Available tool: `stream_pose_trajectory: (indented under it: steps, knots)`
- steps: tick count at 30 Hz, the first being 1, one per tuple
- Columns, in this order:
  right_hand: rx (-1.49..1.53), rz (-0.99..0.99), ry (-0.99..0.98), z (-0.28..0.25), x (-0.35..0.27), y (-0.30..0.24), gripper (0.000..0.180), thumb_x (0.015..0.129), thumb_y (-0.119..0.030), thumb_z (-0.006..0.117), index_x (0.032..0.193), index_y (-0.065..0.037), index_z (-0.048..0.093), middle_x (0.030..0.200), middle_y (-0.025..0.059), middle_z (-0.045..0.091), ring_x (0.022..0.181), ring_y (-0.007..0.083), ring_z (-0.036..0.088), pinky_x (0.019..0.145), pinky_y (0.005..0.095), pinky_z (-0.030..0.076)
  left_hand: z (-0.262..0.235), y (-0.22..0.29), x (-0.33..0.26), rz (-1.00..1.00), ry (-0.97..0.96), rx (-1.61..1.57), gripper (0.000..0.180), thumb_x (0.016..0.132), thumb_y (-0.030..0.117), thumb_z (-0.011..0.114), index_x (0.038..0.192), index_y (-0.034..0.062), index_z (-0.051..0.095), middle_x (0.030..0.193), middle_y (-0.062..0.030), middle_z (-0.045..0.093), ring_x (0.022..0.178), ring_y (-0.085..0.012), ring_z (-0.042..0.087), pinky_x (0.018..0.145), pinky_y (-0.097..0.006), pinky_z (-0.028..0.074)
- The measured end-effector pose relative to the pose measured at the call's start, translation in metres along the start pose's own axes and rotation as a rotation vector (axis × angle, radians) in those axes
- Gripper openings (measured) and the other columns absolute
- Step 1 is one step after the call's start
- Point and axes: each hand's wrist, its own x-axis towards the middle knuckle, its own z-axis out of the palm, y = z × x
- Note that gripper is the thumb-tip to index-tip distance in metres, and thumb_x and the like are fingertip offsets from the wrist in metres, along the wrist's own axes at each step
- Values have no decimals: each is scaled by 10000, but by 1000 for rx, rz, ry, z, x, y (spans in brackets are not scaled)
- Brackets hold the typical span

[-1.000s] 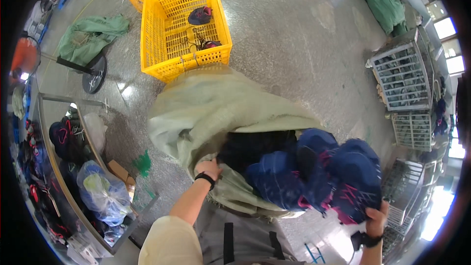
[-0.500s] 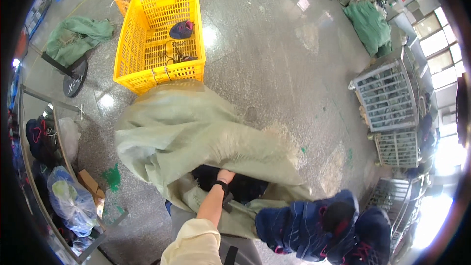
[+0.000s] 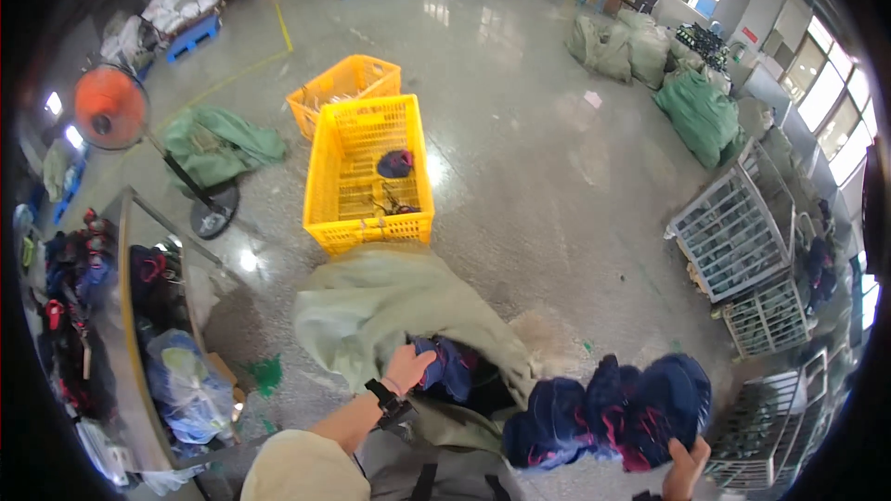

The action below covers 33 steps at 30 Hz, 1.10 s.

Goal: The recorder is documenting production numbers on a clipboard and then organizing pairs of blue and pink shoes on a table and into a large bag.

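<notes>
- Two bare hands are working at different ends of the view: the left hand point(image 3: 408, 371) is gripping at the mouth of a pale green woven sack point(image 3: 394, 301), and the right hand point(image 3: 687, 469) is holding near the lower right.
- The left hand is pinching a loose navy shoe upper point(image 3: 453, 371) by its left side, thumb and fingers closing on the fabric; the upper is sitting at the left part of the sack's mouth, against the dark opening.
- A row of navy shoe uppers point(image 3: 608, 413) with pink laces is lying to the right of the left hand, beyond the sack's right edge; its long axis is running left to right, rising slightly toward the right.
- The right hand is being the nearer one to that row, its fingers curling onto the right end; how firmly they are pressing, one cannot tell.
- The left forearm is slanting up and rightward from the lower edge, a black watch point(image 3: 387, 399) circling the wrist, the back of the hand facing upward.
- The right hand is pointing upward, its wrist partly leaving the frame at the lower edge.
- Past the sack's far end, a yellow slatted crate point(image 3: 368, 234) is standing; one navy upper point(image 3: 395, 164) is resting along its right edge, and a dark laced piece point(image 3: 401, 209) is lying toward its near right corner.
</notes>
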Motion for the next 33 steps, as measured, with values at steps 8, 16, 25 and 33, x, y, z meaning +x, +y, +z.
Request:
stream_pose_trajectory:
  steps: [8,16,25,33]
  knots:
    - [324,-98,-131,52,27,3,110,697,-43,601,790,15,593,705,-22,526,639,81,460,585,234,385,-161,248,-207,526,186,-423,213,864,146,521,799,-25,627,741,-60,637,665,-119,591,612,-236,465]
    - [397,-349,-322,127,32,-68,373,762,-139,644,1039,84,531,953,129,564,854,192,515,797,306,414,-263,326,-383,1099,686,-271,260,933,230,450,845,19,573,743,-4,568,652,-80,499,590,-236,392]
    - [356,-432,-387,310,-26,-188,568,766,-170,633,1228,81,419,1214,144,453,1110,241,432,980,314,307,-387,233,-548,1124,1060,-473,583,884,529,321,987,11,568,801,-154,626,709,-243,634,667,-355,537]
    - [801,-594,-1162,439,-202,-363,226,800,-70,572,998,37,576,905,45,615,801,137,571,755,263,456,-398,118,-688,1073,1629,174,357,915,253,433,1188,27,475,1129,-139,539,1037,-249,535,930,-392,412]
